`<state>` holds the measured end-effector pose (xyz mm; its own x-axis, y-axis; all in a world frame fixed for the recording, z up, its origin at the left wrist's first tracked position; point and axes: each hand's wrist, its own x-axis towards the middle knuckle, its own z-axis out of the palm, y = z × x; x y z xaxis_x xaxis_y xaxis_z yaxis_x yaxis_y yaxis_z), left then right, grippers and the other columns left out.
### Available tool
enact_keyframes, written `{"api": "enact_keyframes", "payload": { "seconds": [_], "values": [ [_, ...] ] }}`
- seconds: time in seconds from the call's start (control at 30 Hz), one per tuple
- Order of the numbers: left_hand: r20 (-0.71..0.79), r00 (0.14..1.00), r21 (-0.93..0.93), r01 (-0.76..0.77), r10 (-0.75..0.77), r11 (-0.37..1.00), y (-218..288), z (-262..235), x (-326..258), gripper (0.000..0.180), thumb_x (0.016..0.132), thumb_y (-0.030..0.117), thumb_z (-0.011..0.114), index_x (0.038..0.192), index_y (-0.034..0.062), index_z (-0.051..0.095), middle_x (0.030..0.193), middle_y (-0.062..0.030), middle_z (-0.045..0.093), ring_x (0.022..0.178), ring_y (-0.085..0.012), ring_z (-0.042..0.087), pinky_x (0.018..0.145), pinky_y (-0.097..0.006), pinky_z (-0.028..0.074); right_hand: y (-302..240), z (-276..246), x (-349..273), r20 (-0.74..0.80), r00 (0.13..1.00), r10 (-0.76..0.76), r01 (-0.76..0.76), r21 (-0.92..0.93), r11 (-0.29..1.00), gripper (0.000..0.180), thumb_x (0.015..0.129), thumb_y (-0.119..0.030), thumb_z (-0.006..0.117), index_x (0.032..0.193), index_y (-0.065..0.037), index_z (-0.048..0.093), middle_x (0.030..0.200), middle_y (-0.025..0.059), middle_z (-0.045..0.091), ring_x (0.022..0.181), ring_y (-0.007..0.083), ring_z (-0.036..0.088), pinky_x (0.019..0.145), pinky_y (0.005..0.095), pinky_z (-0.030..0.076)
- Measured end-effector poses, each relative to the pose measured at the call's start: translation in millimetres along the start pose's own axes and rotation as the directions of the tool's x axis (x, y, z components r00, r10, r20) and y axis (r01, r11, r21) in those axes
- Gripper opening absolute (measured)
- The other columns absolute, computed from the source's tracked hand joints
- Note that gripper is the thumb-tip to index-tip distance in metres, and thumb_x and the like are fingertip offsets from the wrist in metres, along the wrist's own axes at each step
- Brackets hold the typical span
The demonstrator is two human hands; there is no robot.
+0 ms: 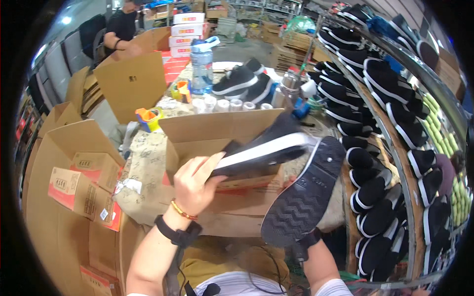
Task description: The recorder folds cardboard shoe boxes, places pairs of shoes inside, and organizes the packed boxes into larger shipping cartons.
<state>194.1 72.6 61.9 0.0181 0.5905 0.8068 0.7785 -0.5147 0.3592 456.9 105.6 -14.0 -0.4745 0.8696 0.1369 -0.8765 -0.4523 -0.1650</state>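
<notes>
Shoe racks (395, 123) curve beside an open cardboard box (222, 133); over it the left hand (195, 185) grips a black shoe (261, 148), and the right hand, hidden, holds another shoe (303, 195) sole-up

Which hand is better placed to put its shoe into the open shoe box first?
Left, probably. The left hand holds its shoe right above the open shoe box; the other shoe, covering the right hand, sits beside it.

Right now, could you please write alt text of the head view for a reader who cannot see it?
The person's left hand holds a black shoe with a white sole edge above an open cardboard shoe box, while the right hand, hidden, holds up a second shoe showing its dark ridged sole. At right, a curved rack carries many similar black shoes.
</notes>
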Motion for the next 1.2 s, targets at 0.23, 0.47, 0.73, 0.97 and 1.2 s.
{"api": "enact_keyframes", "payload": {
  "seconds": [0.23, 0.47, 0.73, 0.97, 1.2],
  "values": [
    [0.509, 0.861, 0.18, -0.099, -0.007, 0.979, -49.7, 19.5, -57.3, 0.042, 0.068, 0.018, 0.072, 0.11, 0.0133, 0.066, 0.083, -0.0067, 0.064, 0.075, -0.0265, 0.063, 0.063, -0.038, 0.052, 18.3, 25.0, 9.9, -0.098, 0.994, 0.045, -0.049, -0.045, 0.998, 0.027, 0.092, -0.02, 0.059, 0.111, -0.003, 0.052, 0.093, 0.009, 0.06, 0.093, 0.0259, 0.062, 0.081, 0.0374, 0.055],
    [0.531, 0.846, 0.178, -0.044, -0.058, 0.983, -43.2, 14.9, -77.9, 0.038, 0.076, 0.017, 0.067, 0.114, 0.0145, 0.065, 0.094, -0.0069, 0.064, 0.09, -0.0265, 0.062, 0.073, -0.036, 0.053, 38.4, 56.5, 46.4, 0.099, 0.992, -0.074, 0.115, -0.53, 0.84, 0.023, 0.087, -0.009, 0.063, 0.107, -0.002, 0.055, 0.094, 0.0079, 0.063, 0.092, 0.0186, 0.062, 0.08, 0.0328, 0.053],
    [0.233, 0.972, 0.11, 0.008, -0.033, 0.994, -49.5, -41.9, -46.6, 0.02, 0.071, 0.013, 0.075, 0.091, 0.0129, 0.072, 0.078, -0.0073, 0.069, 0.061, -0.0268, 0.059, 0.061, -0.034, 0.049, 41.6, 47.6, 89.3, 0.42, 0.85, 0.32, 0.509, -0.494, -0.705, 0.026, 0.071, -0.005, 0.07, 0.095, -0.005, 0.062, 0.1, 0.0138, 0.062, 0.094, 0.0341, 0.06, 0.081, 0.0407, 0.05],
    [0.153, 0.663, -0.189, 0.747, -0.732, 0.637, -144.6, -25.4, -75.7, 0.12, 0.067, 0.022, 0.082, 0.149, 0.0064, -0.004, 0.132, -0.0212, 0.037, 0.118, -0.0324, 0.042, 0.095, -0.041, 0.043, -39.0, -19.6, 103.0, 0.407, 0.867, -0.286, 0.17, -0.783, -0.598, 0.018, 0.086, -0.011, 0.061, 0.101, -0.001, 0.061, 0.094, 0.017, 0.061, 0.093, 0.0313, 0.06, 0.082, 0.0394, 0.047],
    [0.09, 0.84, -0.231, 0.54, -0.535, 0.809, -122.0, 12.2, -68.3, 0.093, 0.068, 0.001, 0.074, 0.145, 0.0065, 0.021, 0.139, -0.0202, 0.038, 0.133, -0.033, 0.034, 0.108, -0.04, 0.032, -0.7, -76.3, 99.5, 0.128, 0.953, -0.276, -0.068, -0.793, -0.605, 0.053, 0.09, -0.015, 0.055, 0.137, 0.002, 0.036, 0.128, 0.0249, 0.052, 0.116, 0.0346, 0.053, 0.1, 0.0398, 0.039]
  ]
}}
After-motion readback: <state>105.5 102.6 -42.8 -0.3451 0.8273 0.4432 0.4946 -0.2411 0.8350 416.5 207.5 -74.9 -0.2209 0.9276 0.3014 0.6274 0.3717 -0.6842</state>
